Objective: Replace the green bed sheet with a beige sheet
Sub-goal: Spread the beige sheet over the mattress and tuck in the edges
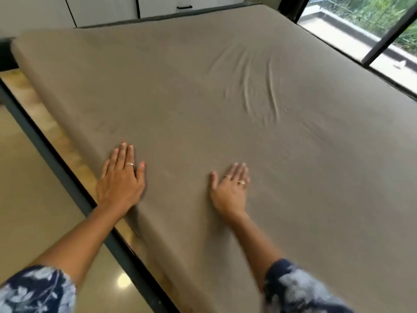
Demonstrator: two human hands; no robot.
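A beige sheet covers the whole mattress, pulled down over its near side. A patch of wrinkles lies right of the middle. My left hand presses flat on the sheet near the mattress's left edge, fingers straight. My right hand lies flat on the sheet a little to the right, fingers straight and together. No green sheet is in view.
A dark metal bed frame with a wooden ledge runs along the left side of the mattress. Glossy floor lies to the left. White cabinets stand behind the bed. A glass window wall is at the right.
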